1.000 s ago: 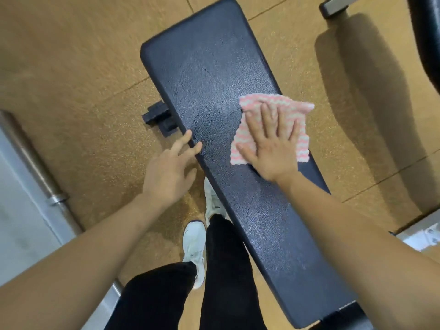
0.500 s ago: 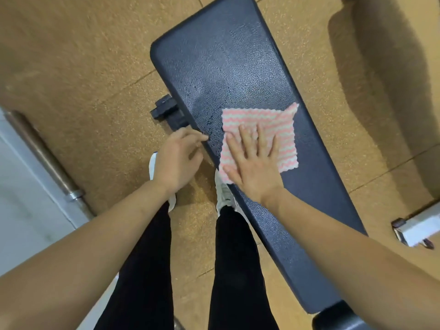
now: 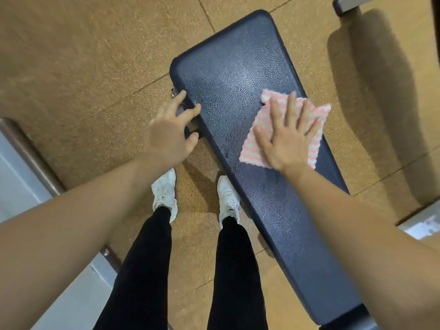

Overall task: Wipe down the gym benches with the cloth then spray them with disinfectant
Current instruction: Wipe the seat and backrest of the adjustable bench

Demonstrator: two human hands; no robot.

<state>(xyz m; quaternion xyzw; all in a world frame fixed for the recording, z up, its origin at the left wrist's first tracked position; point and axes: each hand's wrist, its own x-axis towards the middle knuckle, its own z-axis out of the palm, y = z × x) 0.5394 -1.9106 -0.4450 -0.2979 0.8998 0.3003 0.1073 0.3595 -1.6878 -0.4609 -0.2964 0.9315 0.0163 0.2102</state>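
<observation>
Lying beneath right hand (image 3: pixel 287 141): cloth (image 3: pixel 322 111)

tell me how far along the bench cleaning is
Wiping is under way: the right hand presses the pink striped cloth flat on the bench near its right edge, and the left hand touches the left edge. Damp streaks suggest part is wiped. Spraying is left; nothing to spray with is in view.
</observation>
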